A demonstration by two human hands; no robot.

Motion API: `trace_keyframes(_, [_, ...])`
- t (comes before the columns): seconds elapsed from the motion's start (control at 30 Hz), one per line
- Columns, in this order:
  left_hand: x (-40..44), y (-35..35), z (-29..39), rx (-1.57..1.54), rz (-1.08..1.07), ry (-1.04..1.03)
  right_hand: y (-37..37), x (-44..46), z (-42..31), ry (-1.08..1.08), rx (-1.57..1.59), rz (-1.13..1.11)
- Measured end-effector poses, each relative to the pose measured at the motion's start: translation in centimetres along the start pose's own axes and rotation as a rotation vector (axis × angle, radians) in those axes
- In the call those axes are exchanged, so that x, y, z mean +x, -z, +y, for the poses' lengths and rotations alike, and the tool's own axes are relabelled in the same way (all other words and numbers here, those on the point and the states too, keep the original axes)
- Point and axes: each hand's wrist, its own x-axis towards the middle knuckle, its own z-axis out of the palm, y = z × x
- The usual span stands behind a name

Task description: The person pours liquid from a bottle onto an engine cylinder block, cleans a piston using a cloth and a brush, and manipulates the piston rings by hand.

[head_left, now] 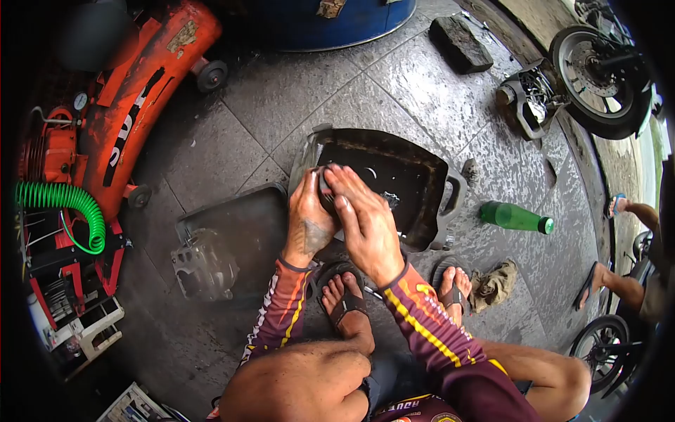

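In the head view, an open black tray (411, 169) with a side handle rests on the tiled floor (302, 88), and the person's two hands meet over its left near part. The left hand (309, 221) has its fingers clamped on a dark part (326, 190), held above the tray. The right hand (369, 228) lays its fingers, close together, across that dark part; whether they grip it or merely press on it cannot be told.

To the left of the tray stands a shallower pan (249, 228), with a grimy metal casing (207, 266) at its near left corner. Right of the tray, a green bottle (517, 216) lies on its side, and a crumpled cloth (493, 285) sits to the near right, beside a sandalled foot (453, 283). Beyond the tray are a blue drum (316, 32) and, farther right, a dark block (460, 46). Well left of it stand a red tank (144, 105) and a green coiled hose (67, 200).
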Motion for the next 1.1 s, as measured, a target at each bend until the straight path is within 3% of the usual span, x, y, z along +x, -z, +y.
trace_keyframes(0.07, [0.6, 0.9, 0.1, 0.024, -0.021, -0.074, 0.0, -2.2, -1.4, 0.000, -0.040, 0.025])
trace_keyframes(0.17, [-0.1, 0.8, 1.2, 0.053, -0.071, -0.030, 0.0, 0.4, 0.2, 0.025, -0.002, 0.042])
trace_keyframes(0.3, [0.1, 0.4, 0.4, -0.061, -0.018, -0.035, 0.6, -0.6, -1.2, -0.010, -0.012, 0.017])
trace_keyframes(0.37, [0.5, 0.7, 0.0, 0.022, 0.000, -0.113, 0.2, -2.5, -1.5, -0.024, -0.006, 0.001])
trace_keyframes(0.53, [-0.3, 0.3, 1.6, -0.006, -0.016, 0.050, 0.4, 0.6, -1.0, -0.019, -0.005, 0.028])
trace_keyframes(0.67, [0.5, 0.6, 0.6, 0.006, 0.012, -0.079, -0.4, -2.4, -1.3, -0.002, -0.035, 0.024])
trace_keyframes(0.77, [-0.3, 0.4, 1.5, 0.016, -0.046, 0.002, 0.2, 1.1, -0.5, -0.035, -0.062, 0.031])
trace_keyframes(0.93, [0.5, 0.9, 0.8, -0.033, 0.005, -0.056, -0.3, -2.9, -1.8, -0.010, -0.055, 0.020])
trace_keyframes(1.1, [0.4, 0.5, 0.9, 0.005, -0.036, 0.050, 0.1, 0.4, -0.6, -0.056, -0.069, 0.009])
